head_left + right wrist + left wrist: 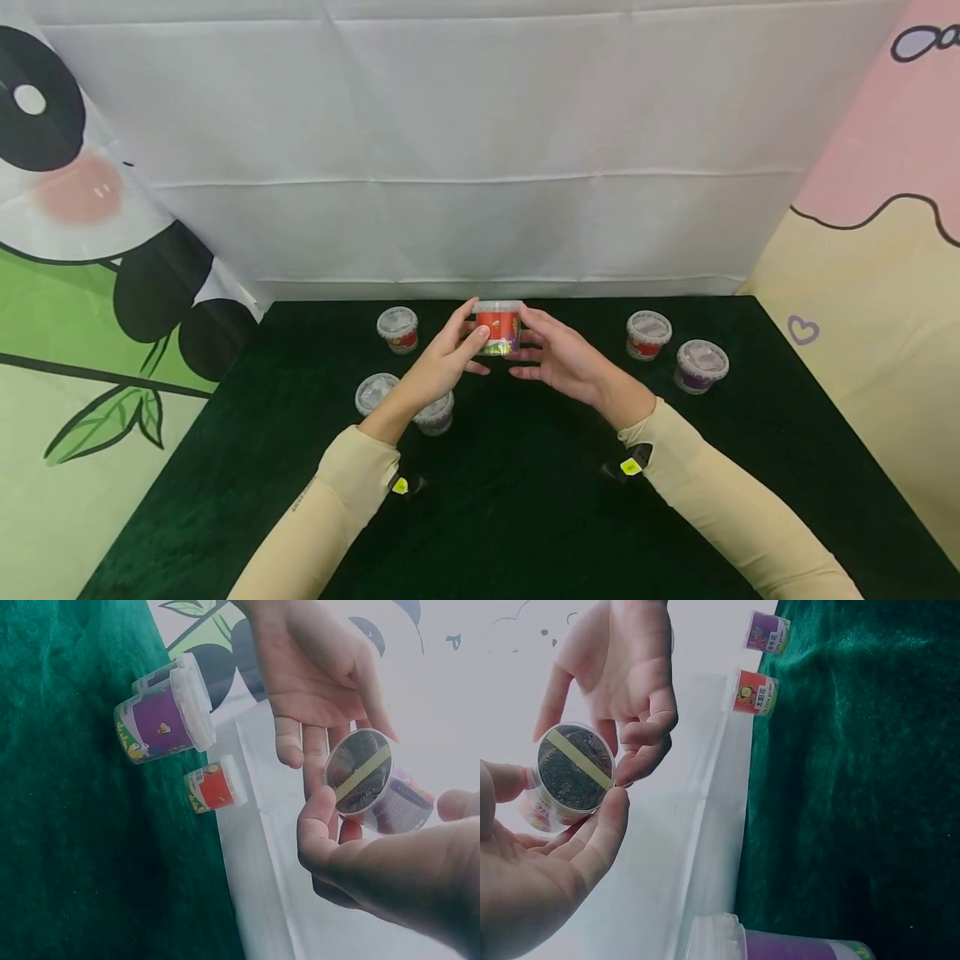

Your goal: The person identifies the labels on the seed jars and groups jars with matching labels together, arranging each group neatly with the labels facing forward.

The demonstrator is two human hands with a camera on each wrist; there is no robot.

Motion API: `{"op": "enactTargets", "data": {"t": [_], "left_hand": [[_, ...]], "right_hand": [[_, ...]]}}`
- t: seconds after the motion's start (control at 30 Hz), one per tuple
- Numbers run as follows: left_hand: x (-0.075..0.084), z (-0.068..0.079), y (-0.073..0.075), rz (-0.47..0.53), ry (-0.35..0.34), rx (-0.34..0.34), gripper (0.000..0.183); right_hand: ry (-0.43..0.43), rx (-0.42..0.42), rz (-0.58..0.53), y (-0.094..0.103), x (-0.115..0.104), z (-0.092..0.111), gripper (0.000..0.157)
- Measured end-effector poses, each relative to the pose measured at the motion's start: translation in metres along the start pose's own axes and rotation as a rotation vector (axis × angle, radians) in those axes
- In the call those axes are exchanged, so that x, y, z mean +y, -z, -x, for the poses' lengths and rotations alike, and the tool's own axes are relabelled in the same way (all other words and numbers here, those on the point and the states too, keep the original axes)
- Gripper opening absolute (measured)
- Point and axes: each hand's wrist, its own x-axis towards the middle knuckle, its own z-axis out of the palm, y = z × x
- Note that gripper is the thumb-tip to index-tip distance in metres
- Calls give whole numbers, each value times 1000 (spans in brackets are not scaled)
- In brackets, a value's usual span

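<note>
Above the far middle of the table, a small clear-lidded plastic tub [497, 323] with a red label is held up between both hands. My left hand [441, 360] grips it from the left, thumb across the label and fingers behind. From the right, my right hand [564, 360] holds its side near the lid rim, with the lower fingers spread below. Both wrist views show the tub's see-through base [574, 769], dark contents and a pale yellow strip [364, 778] across it.
At left stand a red-labelled tub [397, 329] and two more tubs [435, 414], partly behind my left forearm. At right are a red-labelled tub [648, 335] and a purple-labelled tub [701, 367]. Dark green cloth [525, 517] covers the table; a white sheet [480, 150] hangs behind.
</note>
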Motion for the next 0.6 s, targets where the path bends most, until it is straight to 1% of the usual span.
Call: {"op": "enactTargets", "data": {"t": [0.1, 0.2, 0.33, 0.47, 0.6], "left_hand": [[0, 0, 0, -2, -4, -1, 63], [0, 0, -2, -13, -23, 10, 63], [-4, -1, -6, -79, -54, 35, 65], [-7, 0, -11, -151, -76, 52, 68], [-9, -1, -14, -172, -95, 75, 69]], "right_hand": [[0, -4, 3, 0, 0, 0, 51], [7, -12, 19, 0, 0, 1, 55], [21, -19, 68, -1, -1, 3, 60], [36, -15, 123, -1, -1, 4, 60], [52, -1, 137, -1, -1, 4, 60]]}}
